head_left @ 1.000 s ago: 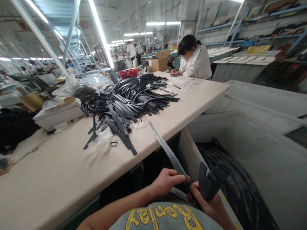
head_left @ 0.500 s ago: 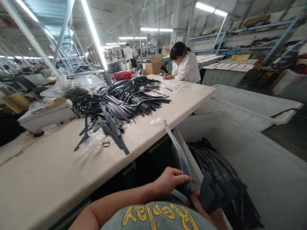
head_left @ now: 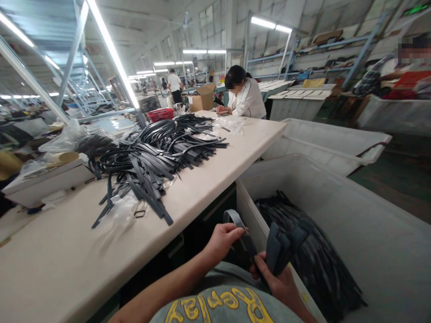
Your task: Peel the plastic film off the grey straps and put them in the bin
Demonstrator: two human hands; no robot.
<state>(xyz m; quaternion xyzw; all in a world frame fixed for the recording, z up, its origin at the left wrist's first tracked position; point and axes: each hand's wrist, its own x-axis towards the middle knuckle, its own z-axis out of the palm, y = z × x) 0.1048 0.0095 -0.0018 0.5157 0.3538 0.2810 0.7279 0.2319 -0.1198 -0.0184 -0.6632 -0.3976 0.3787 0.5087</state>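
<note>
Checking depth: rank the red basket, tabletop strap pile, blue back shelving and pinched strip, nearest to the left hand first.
1. Pinched strip, in the left hand.
2. Strap pile, ahead-left.
3. Red basket, beyond the pile.
4. Blue shelving, far back right.

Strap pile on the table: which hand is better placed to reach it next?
Probably the left hand: it is nearer the pile and pinches one strap, while the right hand holds several strap ends.

Across the front of my grey-green shirt point(head_left: 220, 279), big yellow letters point(head_left: 218, 305) run upside down to my view; I make out "Re", an unclear third letter, then "lay". The green sign point(head_left: 416, 9) at upper right and the small red-and-yellow sign point(head_left: 222, 79) far back are too blurred to read
</note>
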